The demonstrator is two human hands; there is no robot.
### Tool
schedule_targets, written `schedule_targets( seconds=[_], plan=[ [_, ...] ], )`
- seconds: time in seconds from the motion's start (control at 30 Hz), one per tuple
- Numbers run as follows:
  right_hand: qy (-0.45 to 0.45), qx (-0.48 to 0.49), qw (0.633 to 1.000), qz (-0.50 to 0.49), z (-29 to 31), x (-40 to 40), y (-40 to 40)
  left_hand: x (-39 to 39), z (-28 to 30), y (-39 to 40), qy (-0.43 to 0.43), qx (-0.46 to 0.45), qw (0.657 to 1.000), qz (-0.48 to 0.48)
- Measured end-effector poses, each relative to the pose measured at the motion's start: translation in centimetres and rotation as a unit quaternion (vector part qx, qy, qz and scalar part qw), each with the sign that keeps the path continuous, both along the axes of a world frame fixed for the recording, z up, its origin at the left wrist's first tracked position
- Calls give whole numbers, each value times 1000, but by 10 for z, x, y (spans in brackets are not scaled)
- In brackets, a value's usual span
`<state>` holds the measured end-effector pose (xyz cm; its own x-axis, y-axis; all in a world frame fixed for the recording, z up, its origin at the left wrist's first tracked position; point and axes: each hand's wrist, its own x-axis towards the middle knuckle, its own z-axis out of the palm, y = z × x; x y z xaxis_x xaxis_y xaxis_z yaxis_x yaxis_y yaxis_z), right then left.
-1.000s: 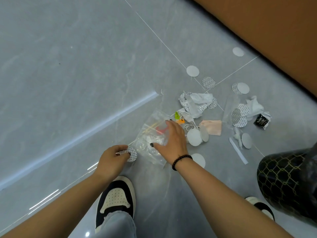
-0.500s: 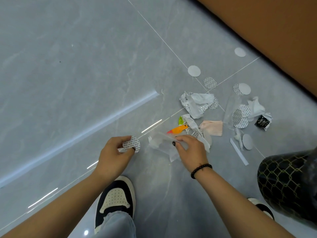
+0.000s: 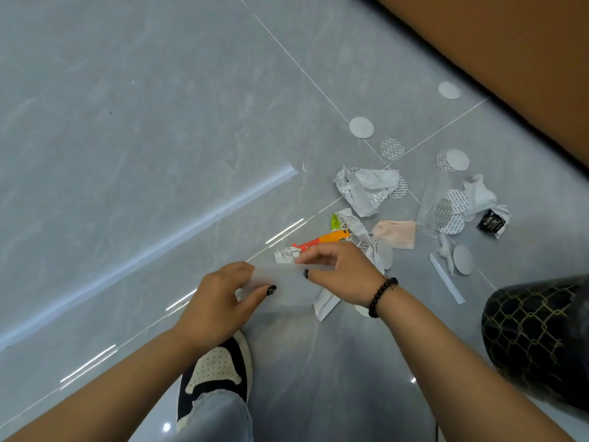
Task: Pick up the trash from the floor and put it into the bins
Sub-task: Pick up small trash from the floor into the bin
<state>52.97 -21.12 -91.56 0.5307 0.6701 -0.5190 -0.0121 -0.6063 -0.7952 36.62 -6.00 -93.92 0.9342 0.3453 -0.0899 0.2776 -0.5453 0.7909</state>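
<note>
Between both hands (image 3: 287, 282), clear plastic bag (image 3: 287, 288); nearby wrapper (image 3: 360, 193) print unreadable.

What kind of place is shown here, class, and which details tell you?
Probably indoors: a glossy grey tiled floor, an orange-brown wall or panel along its edge, and a black patterned bin beside scattered litter.

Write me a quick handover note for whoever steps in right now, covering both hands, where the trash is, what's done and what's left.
Left hand: pinching one end of a clear plastic bag.
Right hand: pinching the other end, with some white paper scraps.
Bin: black with gold pattern, at the person's right; the bag is not in it yet.
On the floor: crumpled white wrapper, orange packet, pink piece, small black packet, white strip, several round discs.
Left: bin the bag, then collect the rest.
</note>
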Motion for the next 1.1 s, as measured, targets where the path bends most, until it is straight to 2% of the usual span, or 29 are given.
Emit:
schedule_targets(
  seconds=[0.07,0.13,0.2,0.37,0.53,0.67,0.97,1.1],
  plan=[
    [-5,8,993,-116,-15,3,11,-5,-2,5,7,9,1000,3],
    [-58,-29,984,-167,-30,4,21,-10,-4,9,19,16,1000,-8],
    [-84,-74,984,-138,-39,2,32,-15,-6,11,21,29,999,-24],
    [-154,-166,973,38,-60,-11,37,-19,-10,9,17,28,998,-54],
    [-125,-142,982,-7,-58,-8,21,-20,-11,9,9,30,997,-64],
    [-100,-192,976,-9,-59,-1,3,-20,-10,7,3,37,997,-69],
    [-177,-250,950,66,-46,5,-28,-10,2,-3,-25,73,988,-134],
    [-216,-234,945,72,-4,18,-54,3,30,-17,-57,107,972,-200]
  ],
)
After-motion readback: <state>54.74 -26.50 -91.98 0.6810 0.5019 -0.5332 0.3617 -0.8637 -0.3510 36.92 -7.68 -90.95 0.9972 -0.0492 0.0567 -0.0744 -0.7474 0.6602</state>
